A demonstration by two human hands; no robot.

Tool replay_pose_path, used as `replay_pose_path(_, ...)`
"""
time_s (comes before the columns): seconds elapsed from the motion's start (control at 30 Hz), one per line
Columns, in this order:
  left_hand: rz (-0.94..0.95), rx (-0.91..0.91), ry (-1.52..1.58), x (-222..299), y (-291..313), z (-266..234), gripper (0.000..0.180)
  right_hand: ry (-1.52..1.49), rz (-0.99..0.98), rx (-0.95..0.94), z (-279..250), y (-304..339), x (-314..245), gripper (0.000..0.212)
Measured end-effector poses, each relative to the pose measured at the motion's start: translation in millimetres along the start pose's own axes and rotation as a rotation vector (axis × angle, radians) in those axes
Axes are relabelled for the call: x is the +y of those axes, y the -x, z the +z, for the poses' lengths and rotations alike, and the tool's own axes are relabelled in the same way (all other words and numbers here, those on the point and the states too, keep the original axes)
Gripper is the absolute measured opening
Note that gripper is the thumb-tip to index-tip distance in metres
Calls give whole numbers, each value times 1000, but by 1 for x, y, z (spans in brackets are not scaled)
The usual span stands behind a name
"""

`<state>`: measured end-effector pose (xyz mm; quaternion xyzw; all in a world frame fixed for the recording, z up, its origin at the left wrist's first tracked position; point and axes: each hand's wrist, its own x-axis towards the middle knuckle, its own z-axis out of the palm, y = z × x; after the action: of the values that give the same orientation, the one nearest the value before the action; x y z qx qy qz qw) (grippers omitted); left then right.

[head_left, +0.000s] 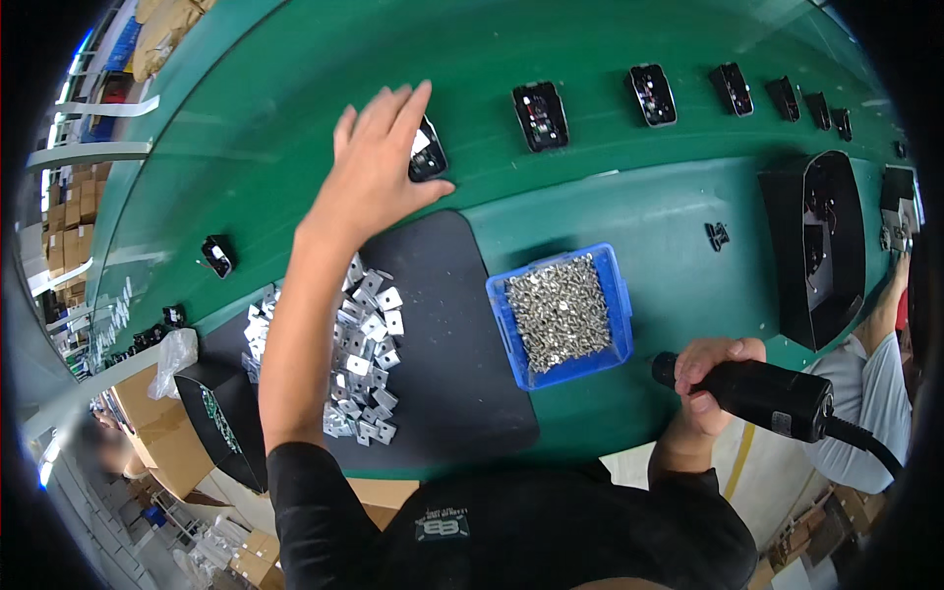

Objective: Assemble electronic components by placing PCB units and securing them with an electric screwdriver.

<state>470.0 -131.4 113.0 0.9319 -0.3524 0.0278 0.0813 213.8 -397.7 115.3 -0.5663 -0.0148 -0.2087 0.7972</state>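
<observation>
My left hand (379,167) reaches over the green belt with its fingers stretched and spread. Between thumb and index finger lies a small black plastic housing (427,157) with a white part inside; my hand hides part of it, and whether they touch I cannot tell. In my right hand (710,379) is a black electric screwdriver (772,393), lying sideways with its cord trailing right. A blue bin (621,334) full of small metal screws stands between my arms. Under my left forearm, a heap of bent metal plates (364,344) covers part of a dark mat (442,305).
More black housings (541,116) line the belt (590,59) towards the right, and another housing (218,256) sits at left. A black box (811,251) stands at right near small black parts (717,236). Another black box (224,418) is at lower left. A co-worker's arm (880,315) shows at far right.
</observation>
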Motion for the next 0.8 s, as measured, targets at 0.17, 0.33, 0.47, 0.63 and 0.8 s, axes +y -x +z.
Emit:
replay_pose_path(0.17, 283, 268, 108, 29, -46, 10, 94, 46, -28, 25, 5, -3, 0, 57)
replay_pose_path(0.33, 147, -57, 112, 55, -56, -7, 75, 0, -18, -47, 4, -6, 10, 57)
replay_pose_path(0.47, 33, 26, 247, 48, 6, -45, 76, -15, -59, -50, 6, -5, 8, 55)
replay_pose_path(0.63, -12, 67, 274, 44, 133, -50, 73, -109, -133, -168, -1, 2, -12, 51)
replay_pose_path(0.8, -35, -29, 390, 92, 209, -29, 78, -386, -251, -299, 32, -7, -40, 48)
